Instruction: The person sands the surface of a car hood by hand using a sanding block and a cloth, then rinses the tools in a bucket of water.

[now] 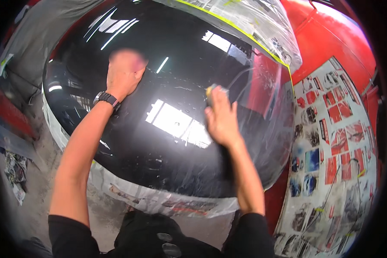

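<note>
A glossy black car body panel (176, 92), wet and streaked on its right part, fills the middle of the head view. My right hand (221, 120) presses a small grey-and-yellow pad (209, 91) against it, right of the middle. The fingers lie over the pad and hide most of it. Farther left, my left hand (125, 75) is at the panel, with a dark watch (106, 99) on its wrist. A blur covers those fingers, so their hold cannot be made out.
Yellow-green tape (241, 28) and clear plastic sheeting (262, 21) edge the panel's far side. Pale masking film (167, 202) hangs along the near edge. Printed paper (335, 142) covers the right side, beside a red panel (331, 43). Grey cloth (47, 30) drapes at far left.
</note>
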The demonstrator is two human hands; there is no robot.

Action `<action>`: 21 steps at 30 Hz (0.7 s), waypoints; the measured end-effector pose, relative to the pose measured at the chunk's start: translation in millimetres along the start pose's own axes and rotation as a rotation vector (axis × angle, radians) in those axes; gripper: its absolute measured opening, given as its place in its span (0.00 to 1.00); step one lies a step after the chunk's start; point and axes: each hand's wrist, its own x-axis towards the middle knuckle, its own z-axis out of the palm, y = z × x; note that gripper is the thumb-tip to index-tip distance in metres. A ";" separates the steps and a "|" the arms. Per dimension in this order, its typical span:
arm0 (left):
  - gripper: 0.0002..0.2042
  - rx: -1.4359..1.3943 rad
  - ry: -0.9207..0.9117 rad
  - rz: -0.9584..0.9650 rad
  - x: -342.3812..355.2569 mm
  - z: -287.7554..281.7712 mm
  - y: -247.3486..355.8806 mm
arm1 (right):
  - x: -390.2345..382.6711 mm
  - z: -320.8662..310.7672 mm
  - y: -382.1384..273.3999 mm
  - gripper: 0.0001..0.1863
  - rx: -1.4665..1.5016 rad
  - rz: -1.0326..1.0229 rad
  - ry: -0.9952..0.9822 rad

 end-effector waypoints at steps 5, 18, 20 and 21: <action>0.14 -0.023 0.030 -0.012 1.9 -0.4 3.9 | -124.2 9.8 -126.3 0.38 0.027 -0.001 -0.060; 0.14 -0.055 0.023 -0.022 -7.4 -1.8 -5.9 | -151.9 11.8 -89.8 0.40 -0.012 -0.094 -0.021; 0.13 -0.046 0.027 -0.010 -4.7 -6.1 -7.8 | -114.0 4.5 -62.3 0.35 -0.022 -0.080 0.013; 0.13 -0.052 0.031 -0.026 -4.1 -4.9 -2.9 | -81.5 -0.9 -36.6 0.29 0.021 -0.060 0.121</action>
